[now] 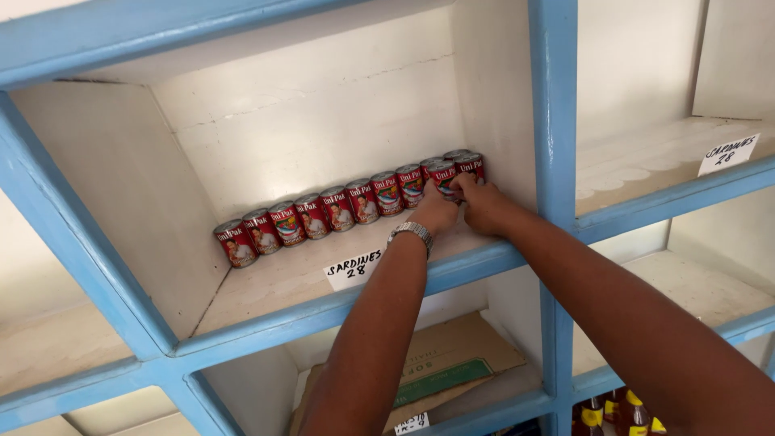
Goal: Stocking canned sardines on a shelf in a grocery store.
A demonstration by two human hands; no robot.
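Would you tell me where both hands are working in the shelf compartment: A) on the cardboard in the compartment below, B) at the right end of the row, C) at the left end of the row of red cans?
B: the left hand and right hand meet at a red can at the right end of the row, beside the compartment's right wall.

Both hands reach into a white shelf (266,282) compartment with blue frame. Left hand (434,211), watch (411,232) on wrist, and right hand (483,203) meet at a red can (445,178) near the right end of a can row (323,211). Fingers (462,184) touch that can. Row runs diagonally along the back wall. White label (353,268) on the front edge. Cardboard (452,363) in the compartment below; bottles (613,413) lower right.
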